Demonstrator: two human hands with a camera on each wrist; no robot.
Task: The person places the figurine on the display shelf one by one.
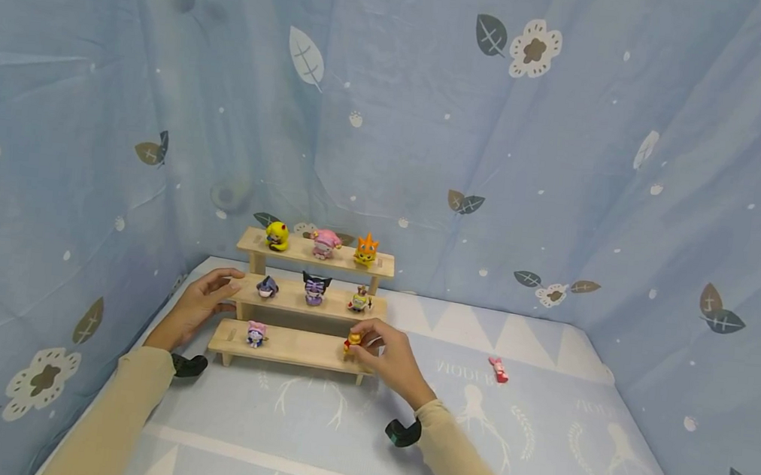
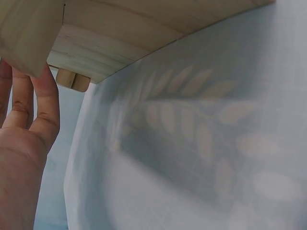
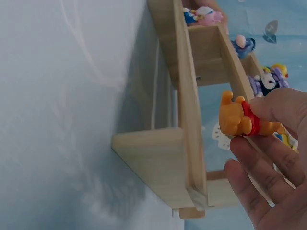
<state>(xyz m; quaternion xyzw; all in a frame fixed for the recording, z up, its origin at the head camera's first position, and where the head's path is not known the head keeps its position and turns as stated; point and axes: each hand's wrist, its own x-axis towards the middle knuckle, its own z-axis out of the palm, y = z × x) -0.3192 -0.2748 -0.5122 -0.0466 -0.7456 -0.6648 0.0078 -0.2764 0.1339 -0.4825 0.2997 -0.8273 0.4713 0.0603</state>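
Note:
My right hand [image 1: 389,359] pinches a yellow bear figurine in a red shirt [image 3: 235,117] between thumb and fingers. The bear is at the right end of the lowest tier of a three-tier wooden display stand [image 1: 306,346]; whether it touches the board I cannot tell. My left hand [image 1: 201,301] holds the left end of the middle tier, with fingers above and below the board; in the left wrist view the wood hides its fingertips. A pink-haired figurine [image 1: 256,334] stands at the lowest tier's left end.
The middle tier carries a blue-grey figurine [image 1: 267,286], a black-and-purple one [image 1: 315,290] and a yellow one [image 1: 360,299]. Up top are yellow [image 1: 277,236], pink [image 1: 325,244] and orange-spiked [image 1: 366,250] figurines. A pink-and-red figurine [image 1: 499,369] lies on the cloth, right. Curtains surround the table.

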